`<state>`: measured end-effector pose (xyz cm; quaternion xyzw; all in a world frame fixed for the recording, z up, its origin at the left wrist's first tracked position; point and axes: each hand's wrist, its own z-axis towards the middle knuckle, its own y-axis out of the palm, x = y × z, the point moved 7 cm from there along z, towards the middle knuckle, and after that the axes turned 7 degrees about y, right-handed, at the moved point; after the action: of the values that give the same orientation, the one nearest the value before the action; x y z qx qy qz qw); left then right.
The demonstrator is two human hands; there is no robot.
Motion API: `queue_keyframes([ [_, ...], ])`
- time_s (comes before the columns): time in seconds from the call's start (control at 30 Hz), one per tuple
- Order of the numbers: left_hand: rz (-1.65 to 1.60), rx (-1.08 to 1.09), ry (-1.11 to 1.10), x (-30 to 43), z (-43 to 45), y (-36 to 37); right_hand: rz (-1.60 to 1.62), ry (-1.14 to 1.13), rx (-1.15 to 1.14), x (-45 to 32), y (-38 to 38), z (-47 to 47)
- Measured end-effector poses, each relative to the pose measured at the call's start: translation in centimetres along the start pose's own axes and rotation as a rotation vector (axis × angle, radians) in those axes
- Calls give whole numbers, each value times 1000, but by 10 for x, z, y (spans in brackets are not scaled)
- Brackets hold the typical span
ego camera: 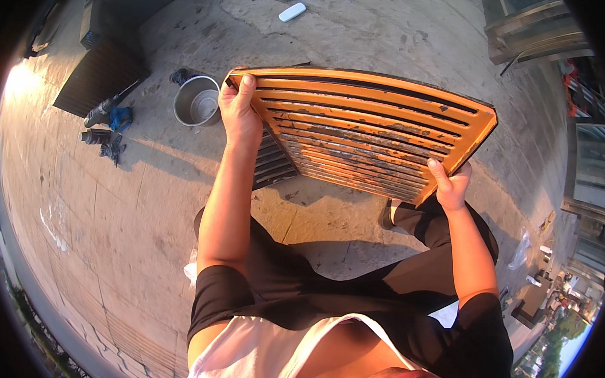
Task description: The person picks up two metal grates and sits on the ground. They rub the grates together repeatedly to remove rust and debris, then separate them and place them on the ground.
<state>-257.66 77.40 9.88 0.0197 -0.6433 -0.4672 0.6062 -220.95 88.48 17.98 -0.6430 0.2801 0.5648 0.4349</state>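
Both my hands hold up a slatted metal panel (359, 100), tilted above the concrete floor. Its orange paint is worn and chipped, with grey and dark patches across the middle slats. My left hand (241, 110) grips the upper left corner, thumb on the face that I see. On the right side edge, near the lower corner, my right hand (451, 182) has its thumb on the same face and its fingers behind. Below and left of the panel, partly hidden by it and my left arm, is a dark slatted piece (273, 162).
A round metal pot (197, 102) stands left of my left hand. Farther left are another dark slatted panel (100, 73), a dark cylindrical container (95, 136), a blue crumpled item (120, 118) and dark gloves (111, 149). A white oblong object (292, 12) lies ahead. Window-like frames (538, 26) stand right.
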Motion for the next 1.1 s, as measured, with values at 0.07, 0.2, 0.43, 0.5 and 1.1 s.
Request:
queue_keyframes([
  [0.07,-25,-6,4,2,-1,-2,-6,12,-13,-1,3,0],
  [0.2,-70,3,8,-3,0,-14,-22,22,-31,0,3,2],
  [0.43,172,-21,-188,-8,17,10,21,62,31,4,4,13],
  [0.5,342,-221,-162,-5,29,29,143,179,77,16,0,20],
  [1.1,-217,-114,-406,17,-93,31,249,850,399,120,-69,57],
])
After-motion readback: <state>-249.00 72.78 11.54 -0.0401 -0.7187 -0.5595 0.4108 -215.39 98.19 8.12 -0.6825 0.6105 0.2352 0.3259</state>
